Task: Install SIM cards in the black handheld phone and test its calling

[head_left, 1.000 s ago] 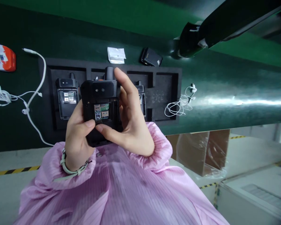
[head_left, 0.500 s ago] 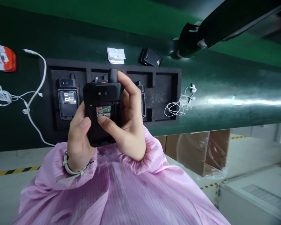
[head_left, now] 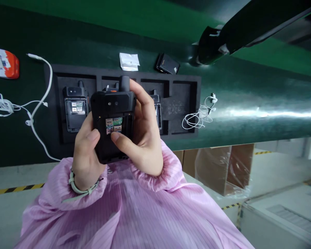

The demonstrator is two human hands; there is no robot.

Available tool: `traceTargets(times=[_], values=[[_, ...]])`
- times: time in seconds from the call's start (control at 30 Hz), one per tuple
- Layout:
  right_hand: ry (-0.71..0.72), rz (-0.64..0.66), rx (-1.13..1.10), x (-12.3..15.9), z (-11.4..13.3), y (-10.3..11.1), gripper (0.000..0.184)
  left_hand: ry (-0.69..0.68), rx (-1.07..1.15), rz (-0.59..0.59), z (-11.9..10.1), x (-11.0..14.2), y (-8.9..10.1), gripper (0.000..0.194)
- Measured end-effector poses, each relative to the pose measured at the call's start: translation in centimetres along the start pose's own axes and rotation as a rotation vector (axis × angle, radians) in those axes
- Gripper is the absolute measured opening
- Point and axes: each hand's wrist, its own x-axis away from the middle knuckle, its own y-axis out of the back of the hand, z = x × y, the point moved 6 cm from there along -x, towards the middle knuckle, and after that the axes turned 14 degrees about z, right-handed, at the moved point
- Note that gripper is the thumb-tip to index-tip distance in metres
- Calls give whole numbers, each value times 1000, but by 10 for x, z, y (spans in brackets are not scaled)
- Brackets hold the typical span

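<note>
As fingers [head_left: 143, 97] of both hands [head_left: 85, 155] [head_left: 147, 152] clasp the handset [head_left: 112, 103], the right thumb [head_left: 125, 145] has slid — baring one slot [head_left: 109, 131] (metallic).

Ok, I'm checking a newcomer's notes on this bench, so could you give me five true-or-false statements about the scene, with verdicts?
1. The left hand and the right hand both hold one black handset. True.
2. The wrist strap is on the right wrist. False: the strap is on the left wrist.
3. Another handset lies in the leftmost compartment of the tray. True.
4. The white packet lies inside the tray. False: the packet lies on the table, beyond the tray's far edge.
5. The right thumb is well away from the held handset. False: it is over the handset's uncovered back.
</note>
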Motion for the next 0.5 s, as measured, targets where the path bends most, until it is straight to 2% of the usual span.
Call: traceTargets(times=[0.07,0.13,0.2,0.27,0.33,0.43,0.5], values=[[40,-58,48,2,2,-2,77,1,-2,7,0,0,0,33],[89,-178,183,7,7,1,75,7,-2,2,-1,0,0,32],[124,-269,366,13,16,4,60,23,-11,-12,-2,-1,1,30],[153,-266,524,16,25,6,38,33,-22,-27,-3,-1,2,27],[167,-207,615,16,29,7,25,37,-18,-41,-4,-2,3,27],[126,-124,630,14,24,6,22,46,-5,-79,-4,1,6,25],[118,-131,635,15,20,4,23,62,-39,-84,-3,2,8,25]])
